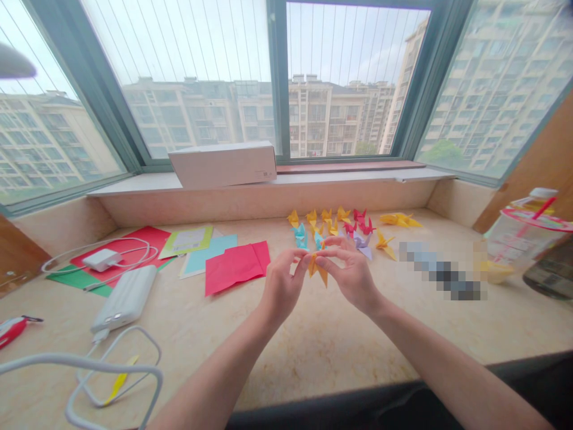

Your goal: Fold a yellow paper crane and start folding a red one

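Both my hands are raised over the marble sill and pinch a small folded orange paper piece [319, 269] between them. My left hand [283, 282] grips its left side with thumb and fingertips. My right hand [350, 272] grips its right side, fingers curled over the top. Just behind them sits a cluster of several finished paper cranes [333, 227] in yellow, red, blue and lilac.
Sheets of coloured paper lie left of my hands, a red one [235, 267] nearest. A white power bank [126, 298] with cables and a white charger [102, 259] lie at the left. A white box [224, 163] rests on the window ledge. A plastic cup [521, 239] stands at right.
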`<state>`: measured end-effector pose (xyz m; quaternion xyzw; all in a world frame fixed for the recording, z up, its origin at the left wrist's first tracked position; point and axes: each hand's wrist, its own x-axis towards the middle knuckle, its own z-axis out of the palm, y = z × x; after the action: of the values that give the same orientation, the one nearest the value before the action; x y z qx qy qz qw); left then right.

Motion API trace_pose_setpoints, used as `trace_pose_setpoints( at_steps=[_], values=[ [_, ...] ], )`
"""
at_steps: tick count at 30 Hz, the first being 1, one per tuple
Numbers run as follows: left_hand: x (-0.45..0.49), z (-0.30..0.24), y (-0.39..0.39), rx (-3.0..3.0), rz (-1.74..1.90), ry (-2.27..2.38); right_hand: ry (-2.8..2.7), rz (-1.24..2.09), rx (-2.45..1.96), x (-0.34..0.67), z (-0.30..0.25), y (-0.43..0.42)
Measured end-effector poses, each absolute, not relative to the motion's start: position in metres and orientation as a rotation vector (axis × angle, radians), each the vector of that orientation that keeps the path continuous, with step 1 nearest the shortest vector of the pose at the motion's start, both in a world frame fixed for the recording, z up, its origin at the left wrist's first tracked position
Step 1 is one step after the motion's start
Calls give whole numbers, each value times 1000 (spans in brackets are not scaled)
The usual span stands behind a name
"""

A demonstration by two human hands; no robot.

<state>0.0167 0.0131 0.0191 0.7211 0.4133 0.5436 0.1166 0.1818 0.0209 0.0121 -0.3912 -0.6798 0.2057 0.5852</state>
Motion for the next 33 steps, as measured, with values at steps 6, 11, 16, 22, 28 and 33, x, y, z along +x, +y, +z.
trace_pose_setpoints(
  at_steps=[6,11,16,22,28,33],
  values=[
    [16,19,14,2100,1606,1155,-1645,519,-877,181,10,21],
    [15,19,14,2032,1591,1160,-1657,528,-858,181,10,20],
    [17,19,15,2021,1628,1107,-1620,497,-875,182,10,22],
    [18,20,15,2068,1664,1046,-1642,431,-896,182,10,22],
    [19,22,14,2043,1698,1065,-1670,306,-916,181,11,17],
    [19,23,13,2013,1682,1074,-1698,247,-913,181,12,16]
  ],
)
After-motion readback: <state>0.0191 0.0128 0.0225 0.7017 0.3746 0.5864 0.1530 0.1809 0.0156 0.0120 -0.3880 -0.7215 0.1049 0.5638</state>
